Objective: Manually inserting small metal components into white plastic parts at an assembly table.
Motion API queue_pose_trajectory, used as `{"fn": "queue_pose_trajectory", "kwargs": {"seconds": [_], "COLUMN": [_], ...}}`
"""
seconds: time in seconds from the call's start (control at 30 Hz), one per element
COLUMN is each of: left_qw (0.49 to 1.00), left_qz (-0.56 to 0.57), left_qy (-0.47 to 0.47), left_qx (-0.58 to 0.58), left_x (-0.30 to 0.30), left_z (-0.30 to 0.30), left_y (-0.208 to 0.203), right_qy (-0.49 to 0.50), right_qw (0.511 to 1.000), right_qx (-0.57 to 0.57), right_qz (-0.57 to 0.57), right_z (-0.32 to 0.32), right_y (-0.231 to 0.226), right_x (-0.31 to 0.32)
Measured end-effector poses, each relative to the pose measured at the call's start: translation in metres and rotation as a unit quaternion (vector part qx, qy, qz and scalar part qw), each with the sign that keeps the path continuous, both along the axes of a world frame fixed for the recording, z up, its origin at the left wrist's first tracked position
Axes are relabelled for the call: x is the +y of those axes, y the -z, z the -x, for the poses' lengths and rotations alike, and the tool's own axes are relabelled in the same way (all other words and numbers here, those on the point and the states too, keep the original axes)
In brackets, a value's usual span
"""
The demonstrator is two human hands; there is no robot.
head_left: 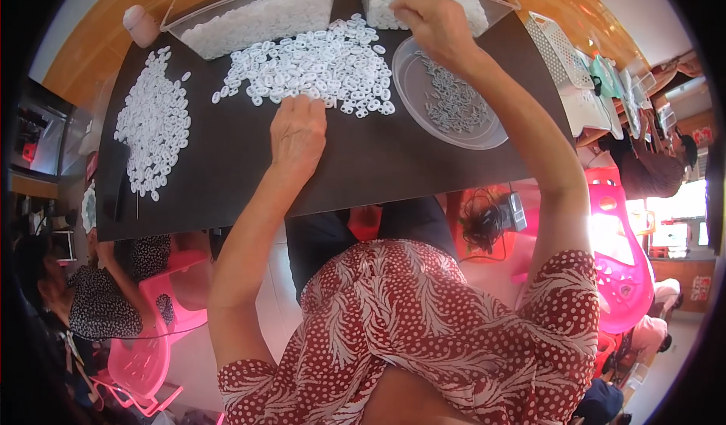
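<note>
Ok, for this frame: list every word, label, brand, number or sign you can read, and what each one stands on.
No text is readable.
Red-and-white panel on the far right: too small and blurred to read.
Pale pink bottle: no legible label.
White oval pieces and grey pieces: no lettering can be made out.

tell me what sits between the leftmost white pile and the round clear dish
The head view shows a wider heap of white pieces there, the left hand at its near edge.
</note>
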State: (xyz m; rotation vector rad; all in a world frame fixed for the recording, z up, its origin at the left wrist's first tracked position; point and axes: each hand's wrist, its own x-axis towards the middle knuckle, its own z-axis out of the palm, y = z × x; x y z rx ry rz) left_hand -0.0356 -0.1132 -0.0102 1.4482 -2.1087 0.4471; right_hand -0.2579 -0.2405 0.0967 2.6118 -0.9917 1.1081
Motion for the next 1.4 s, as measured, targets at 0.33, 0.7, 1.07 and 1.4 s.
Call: {"fn": "queue_pose_trajectory", "kwargs": {"seconds": [0.33, 0.7, 1.07, 1.4], "left_qw": [0.797, 0.665, 0.612, 0.599], "left_qz": [-0.265, -0.26, -0.208, -0.239], "left_qy": [0.081, 0.136, 0.098, 0.088], "left_qx": [0.537, 0.687, 0.757, 0.759], "left_x": [0.055, 0.081, 0.09, 0.095], "left_z": [0.026, 0.033, 0.038, 0.031], "left_y": [-0.056, -0.053, -0.037, -0.026], "right_qy": [-0.109, -0.122, -0.123, 0.134], "right_qw": [0.885, 0.789, 0.927, 0.982], "right_qx": [-0.203, -0.324, -0.23, -0.031], "right_qz": [-0.405, -0.508, -0.268, -0.131], "right_z": [-0.012, -0.04, -0.045, 0.059], "right_y": [0.027, 0.039, 0.062, 0.07], "right_x": [0.13, 0.16, 0.176, 0.087]}}
